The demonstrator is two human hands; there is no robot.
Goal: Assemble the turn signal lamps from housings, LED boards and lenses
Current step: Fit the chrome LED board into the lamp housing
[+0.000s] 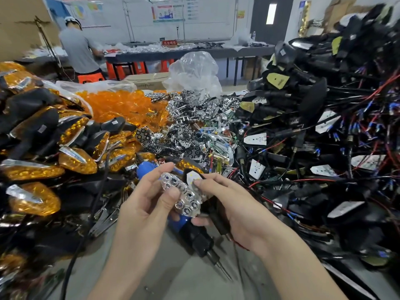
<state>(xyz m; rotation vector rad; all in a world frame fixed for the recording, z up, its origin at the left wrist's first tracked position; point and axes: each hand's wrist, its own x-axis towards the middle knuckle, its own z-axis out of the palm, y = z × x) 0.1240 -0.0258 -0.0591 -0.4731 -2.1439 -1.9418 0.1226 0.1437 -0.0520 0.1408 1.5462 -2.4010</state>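
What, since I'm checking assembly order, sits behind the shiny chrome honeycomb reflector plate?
A black plastic housing with a white LED board, gripped by the right hand. The reflector and fingers cover most of both, so the board's seating cannot be seen.

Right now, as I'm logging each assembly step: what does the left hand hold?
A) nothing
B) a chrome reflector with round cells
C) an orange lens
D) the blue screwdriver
B: the left hand pinches the chrome reflector between thumb and fingers. The right hand holds the black housing with its white LED board, and the blue screwdriver lies on the table below.
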